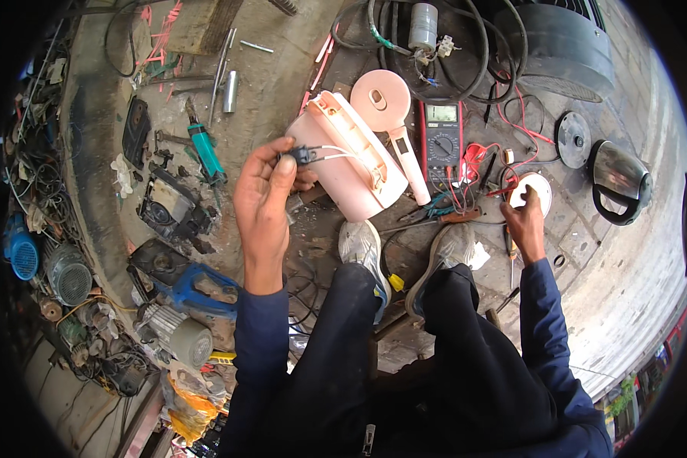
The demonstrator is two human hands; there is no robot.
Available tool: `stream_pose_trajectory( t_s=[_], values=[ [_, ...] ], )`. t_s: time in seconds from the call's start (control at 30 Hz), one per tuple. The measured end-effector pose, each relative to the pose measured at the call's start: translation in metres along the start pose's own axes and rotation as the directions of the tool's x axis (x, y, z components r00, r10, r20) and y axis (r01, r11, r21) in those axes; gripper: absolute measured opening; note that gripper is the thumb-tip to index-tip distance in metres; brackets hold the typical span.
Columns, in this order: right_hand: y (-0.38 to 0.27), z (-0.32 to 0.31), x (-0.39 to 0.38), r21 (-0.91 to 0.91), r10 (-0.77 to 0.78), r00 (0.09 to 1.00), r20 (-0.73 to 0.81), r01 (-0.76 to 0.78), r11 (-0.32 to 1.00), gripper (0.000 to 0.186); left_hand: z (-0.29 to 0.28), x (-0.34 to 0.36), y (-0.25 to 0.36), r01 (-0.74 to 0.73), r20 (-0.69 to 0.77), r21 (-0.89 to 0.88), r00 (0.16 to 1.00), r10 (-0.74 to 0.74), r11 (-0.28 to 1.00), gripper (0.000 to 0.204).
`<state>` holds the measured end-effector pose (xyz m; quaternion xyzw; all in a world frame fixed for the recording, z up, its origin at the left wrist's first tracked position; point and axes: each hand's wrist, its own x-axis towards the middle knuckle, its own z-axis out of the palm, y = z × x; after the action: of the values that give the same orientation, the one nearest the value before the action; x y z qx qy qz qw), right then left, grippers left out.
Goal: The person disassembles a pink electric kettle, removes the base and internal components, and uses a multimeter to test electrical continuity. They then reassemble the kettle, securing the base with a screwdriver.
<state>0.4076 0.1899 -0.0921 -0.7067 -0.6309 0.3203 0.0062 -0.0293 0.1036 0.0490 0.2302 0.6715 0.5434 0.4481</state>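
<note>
Blocky black component [304,156] is pinched in left grip [267,192]; can't tell if right grip [527,221] holds round disc [543,188].

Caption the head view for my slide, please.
Left hand pinching a small black part with white wires near a pink cylindrical plastic body, right hand on a round white disc.
</note>
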Motion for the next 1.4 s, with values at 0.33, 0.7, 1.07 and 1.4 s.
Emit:
stream_pose_trajectory(
  t_s=[0.33,0.7,1.07,1.4],
  values=[
    [-0.17,0.018,-0.013,0.656,-0.389,0.835,0.389,0.046,0.754,0.036,0.02,0.079,0.02,0.049,0.106,0.253,0.991,-0.078,0.966,0.036],
    [-0.241,0.032,-0.016,0.604,-0.544,0.832,0.103,0.382,0.699,0.04,0.03,0.123,0.017,0.154,0.15,0.447,0.958,-0.244,0.881,0.03],
    [-0.264,0.045,-0.007,0.54,-0.576,0.813,0.092,0.445,0.714,0.035,0.016,0.14,-0.013,-0.027,0.17,0.553,0.982,-0.082,0.833,0.027],
    [-0.267,0.05,-0.009,0.472,-0.638,0.77,0.019,0.555,0.685,0.031,0.008,0.143,-0.039,-0.05,0.086,0.558,0.996,0.002,0.828,0.026]
  ],
)
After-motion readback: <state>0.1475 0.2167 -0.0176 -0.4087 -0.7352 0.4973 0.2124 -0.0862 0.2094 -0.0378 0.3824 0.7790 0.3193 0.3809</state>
